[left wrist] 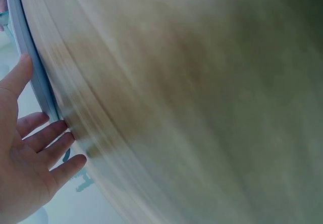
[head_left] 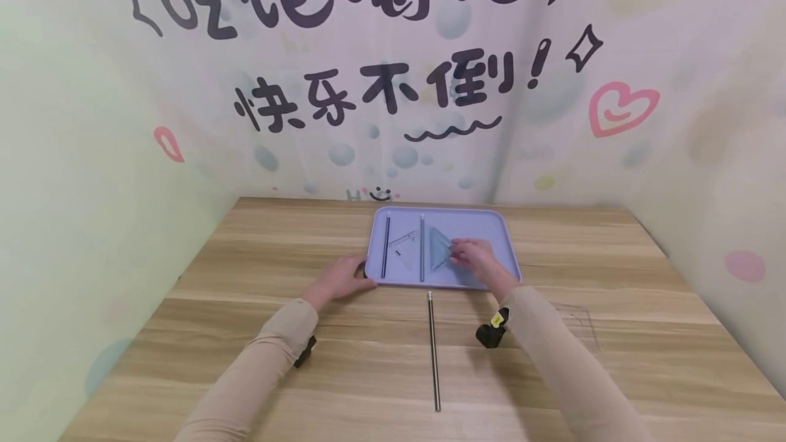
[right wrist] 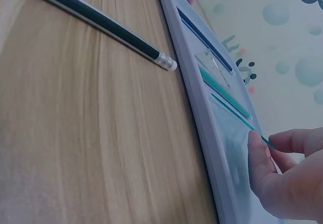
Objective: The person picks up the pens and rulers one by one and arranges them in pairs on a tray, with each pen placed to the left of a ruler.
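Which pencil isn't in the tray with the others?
The dark, pale-striped pencil lying on the wooden table in front of the tray. The dark blue pencil and the teal pencil both lie inside it.

Behind the worktop hangs a backdrop with two lines of black lettering, a squiggle beneath. To the right is a pink heart; bubbles dot the backdrop. A smiley shows near the worktop's far edge, beside what may be faint letters.
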A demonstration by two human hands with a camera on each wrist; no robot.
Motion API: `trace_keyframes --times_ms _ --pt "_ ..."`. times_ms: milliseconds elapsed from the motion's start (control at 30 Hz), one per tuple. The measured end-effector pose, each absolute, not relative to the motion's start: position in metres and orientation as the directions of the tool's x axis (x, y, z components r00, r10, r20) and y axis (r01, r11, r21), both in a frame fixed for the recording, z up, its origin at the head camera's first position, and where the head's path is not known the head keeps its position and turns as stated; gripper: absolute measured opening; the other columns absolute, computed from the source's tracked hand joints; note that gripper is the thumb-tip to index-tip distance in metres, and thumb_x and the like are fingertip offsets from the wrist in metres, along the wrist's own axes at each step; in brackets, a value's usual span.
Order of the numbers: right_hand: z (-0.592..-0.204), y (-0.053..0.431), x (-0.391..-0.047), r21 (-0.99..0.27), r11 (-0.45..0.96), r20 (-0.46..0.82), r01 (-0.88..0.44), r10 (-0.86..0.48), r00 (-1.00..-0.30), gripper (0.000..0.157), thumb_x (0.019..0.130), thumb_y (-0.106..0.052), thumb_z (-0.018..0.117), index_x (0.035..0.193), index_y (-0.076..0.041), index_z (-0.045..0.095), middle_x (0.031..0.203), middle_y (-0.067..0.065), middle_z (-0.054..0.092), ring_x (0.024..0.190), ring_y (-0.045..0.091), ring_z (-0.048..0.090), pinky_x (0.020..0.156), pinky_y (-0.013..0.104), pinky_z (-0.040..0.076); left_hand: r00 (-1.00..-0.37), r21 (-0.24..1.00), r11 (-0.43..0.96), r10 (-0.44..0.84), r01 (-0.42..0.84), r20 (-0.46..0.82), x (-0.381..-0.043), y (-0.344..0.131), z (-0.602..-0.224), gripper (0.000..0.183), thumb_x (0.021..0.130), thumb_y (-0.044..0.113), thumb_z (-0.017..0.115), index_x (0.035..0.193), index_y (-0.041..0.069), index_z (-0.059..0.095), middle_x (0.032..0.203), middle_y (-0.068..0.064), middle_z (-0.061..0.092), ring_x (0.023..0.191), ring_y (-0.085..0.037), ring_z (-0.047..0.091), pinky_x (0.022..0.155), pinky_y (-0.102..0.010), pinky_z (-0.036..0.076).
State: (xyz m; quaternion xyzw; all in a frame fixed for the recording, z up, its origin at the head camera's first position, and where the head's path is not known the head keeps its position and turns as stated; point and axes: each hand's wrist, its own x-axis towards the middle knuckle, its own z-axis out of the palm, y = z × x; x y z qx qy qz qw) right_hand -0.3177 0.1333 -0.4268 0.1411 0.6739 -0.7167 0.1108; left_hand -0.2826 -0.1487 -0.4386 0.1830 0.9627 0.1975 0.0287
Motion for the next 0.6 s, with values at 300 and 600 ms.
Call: trace_keyframes --times_ms 300,600 --pt "-0.4307 0.1374 -0.3193 -0.943 -0.059 -0.331 0.328 0.063 -0.942 0.04 0.084 0.008 0.046 0.124 0.014 0.045 0.101 0.015 0.054 0.07 0.009 0.055 0.072 0.021 0.054 -0.931 0.388 0.856 0.364 0.342 0.018 -0.2832 -0.1487 -0.4395 0.058 0.079 0.037 0.068 0.124 0.005 0.052 0.121 -0.013 0.057 0.113 -0.026 0.051 0.098 -0.039 0.041" --pt "-0.4356 0.1373 -0.3204 -0.963 -0.019 -0.27 0.269 0.082 -0.959 0.038 0.082 0.01 0.046 0.119 0.017 0.047 0.098 0.019 0.057 0.066 0.008 0.057 0.068 0.022 0.055 -0.933 0.396 0.855 0.359 0.335 0.015 -0.2815 -0.1475 -0.4379 0.058 0.079 0.036 0.069 0.124 0.004 0.052 0.12 -0.013 0.057 0.113 -0.027 0.051 0.098 -0.04 0.041"
